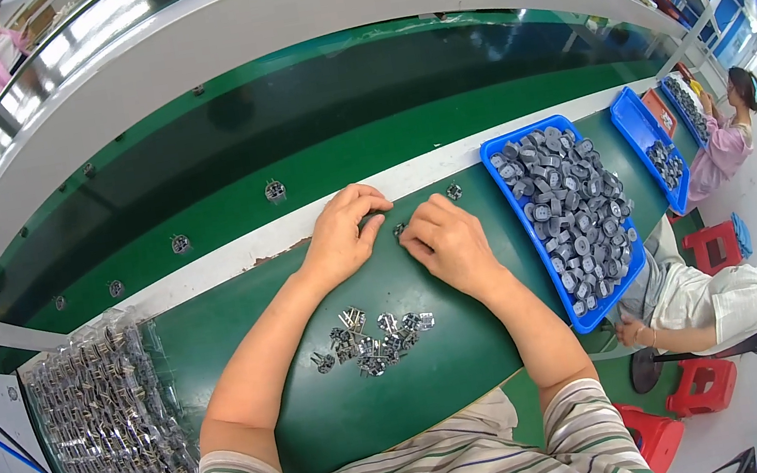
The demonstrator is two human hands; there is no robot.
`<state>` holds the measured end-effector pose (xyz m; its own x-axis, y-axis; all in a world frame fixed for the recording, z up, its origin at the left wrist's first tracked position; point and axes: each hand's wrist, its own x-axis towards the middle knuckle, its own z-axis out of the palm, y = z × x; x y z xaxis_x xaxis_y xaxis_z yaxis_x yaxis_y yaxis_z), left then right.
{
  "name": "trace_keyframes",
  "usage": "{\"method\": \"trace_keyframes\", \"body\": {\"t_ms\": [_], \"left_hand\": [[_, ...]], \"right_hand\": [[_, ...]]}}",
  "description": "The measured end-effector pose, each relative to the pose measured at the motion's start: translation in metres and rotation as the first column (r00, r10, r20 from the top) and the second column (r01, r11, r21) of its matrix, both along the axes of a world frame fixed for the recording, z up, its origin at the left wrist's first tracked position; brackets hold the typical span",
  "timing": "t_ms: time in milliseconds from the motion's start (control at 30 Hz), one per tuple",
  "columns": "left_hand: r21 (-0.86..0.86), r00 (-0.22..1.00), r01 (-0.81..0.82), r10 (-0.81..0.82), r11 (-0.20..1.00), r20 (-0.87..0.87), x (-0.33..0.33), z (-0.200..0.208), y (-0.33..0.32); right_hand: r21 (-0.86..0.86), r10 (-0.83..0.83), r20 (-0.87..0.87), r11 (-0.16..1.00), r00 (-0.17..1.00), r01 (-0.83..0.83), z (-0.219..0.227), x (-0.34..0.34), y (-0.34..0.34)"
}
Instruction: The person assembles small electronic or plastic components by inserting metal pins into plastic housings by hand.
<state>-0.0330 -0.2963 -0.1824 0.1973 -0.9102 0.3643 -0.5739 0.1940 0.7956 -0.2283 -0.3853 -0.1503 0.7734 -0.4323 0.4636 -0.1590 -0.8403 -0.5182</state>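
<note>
My right hand [448, 244] pinches a small metal-and-black part [399, 229] between thumb and fingertips, just above the green tabletop [422, 396]. Beside it, on the left, my left hand [342, 234] has its thumb and bent forefinger apart, and I see nothing between them. Beyond my right hand a single similar part [454, 191] lies on the table. Between my forearms, nearer to me, spreads a loose pile of small silvery and black parts [371, 343]. What the curled fingers cover is hidden.
At right a blue tray [524, 129] is heaped with grey round pieces [573, 207]. Clear plastic trays [107, 414] of metal parts cover the left end. Past a white ledge [244, 255], a green conveyor belt [227, 205] carries spaced parts. A co-worker [716, 303] sits close on the right.
</note>
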Motion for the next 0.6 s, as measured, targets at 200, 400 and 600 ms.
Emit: {"method": "trace_keyframes", "body": {"t_ms": [200,400,600], "left_hand": [[-0.059,0.993,0.018,-0.011,0.998,0.122,0.002,0.003,0.001],[-0.048,0.995,-0.012,0.016,0.999,0.096,0.003,0.0,-0.001],[-0.048,0.991,0.01,-0.004,0.999,0.13,-0.001,0.003,-0.003]], "right_hand": [[0.087,-0.007,-0.17,0.996,0.985,0.022,0.009,-0.002,-0.003],[-0.012,0.112,-0.043,0.994,0.993,-0.112,-0.003,0.008,-0.003],[-0.034,-0.191,0.232,0.978,0.954,0.204,0.003,-0.004,-0.035]]}}
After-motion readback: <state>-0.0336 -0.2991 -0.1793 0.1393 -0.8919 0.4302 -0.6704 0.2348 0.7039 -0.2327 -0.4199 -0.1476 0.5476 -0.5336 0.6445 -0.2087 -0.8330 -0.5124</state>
